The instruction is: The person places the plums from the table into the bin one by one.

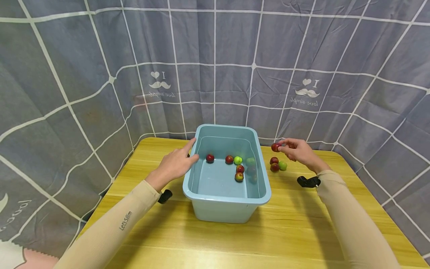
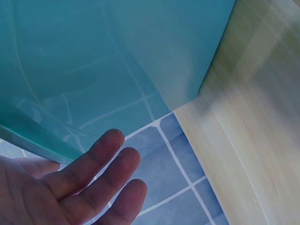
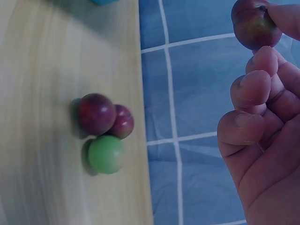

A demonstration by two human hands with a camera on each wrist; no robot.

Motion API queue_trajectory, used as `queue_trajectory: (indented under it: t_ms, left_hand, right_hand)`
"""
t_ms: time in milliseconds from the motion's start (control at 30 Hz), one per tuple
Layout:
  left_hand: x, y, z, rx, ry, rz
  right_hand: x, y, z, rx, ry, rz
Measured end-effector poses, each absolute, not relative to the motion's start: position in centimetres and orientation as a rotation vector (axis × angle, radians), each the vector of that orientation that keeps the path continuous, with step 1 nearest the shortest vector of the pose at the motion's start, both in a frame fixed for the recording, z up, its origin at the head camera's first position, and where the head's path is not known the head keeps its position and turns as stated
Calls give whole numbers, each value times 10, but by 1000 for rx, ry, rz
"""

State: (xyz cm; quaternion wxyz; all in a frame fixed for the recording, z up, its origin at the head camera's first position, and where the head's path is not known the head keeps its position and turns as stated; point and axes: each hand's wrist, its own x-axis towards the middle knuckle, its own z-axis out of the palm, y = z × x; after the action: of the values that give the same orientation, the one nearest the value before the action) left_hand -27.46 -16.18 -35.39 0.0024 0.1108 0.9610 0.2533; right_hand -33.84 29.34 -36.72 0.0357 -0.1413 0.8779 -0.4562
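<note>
A dark red plum (image 1: 276,147) is pinched between the thumb and fingertips of my right hand (image 1: 297,152), raised to the right of a light blue plastic tub (image 1: 221,200). Below that hand, two dark red plums (image 3: 96,114) and a green plum (image 3: 106,154) sit close together on the table. My left hand (image 1: 176,162) is at the tub's left rim, index finger and thumb right at the edge. In the left wrist view its other fingers (image 2: 119,171) extend loosely beside the outer wall. Inside the tub lie several red plums (image 1: 229,160) and a bright green plum (image 1: 237,160).
The tub stands on a wooden table (image 1: 285,231). A grey curtain with white grid lines (image 1: 231,86) hangs behind the table and along both sides. Black wrist cameras (image 1: 308,182) are strapped beneath both wrists.
</note>
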Motion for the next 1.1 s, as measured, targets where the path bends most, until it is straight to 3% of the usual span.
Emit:
queue_trajectory:
  t_ms: [1100]
  left_hand:
    - [-275,-161,-351,332,3011,788]
  right_hand:
    - [-349,236,-288,-613,2826,-1279]
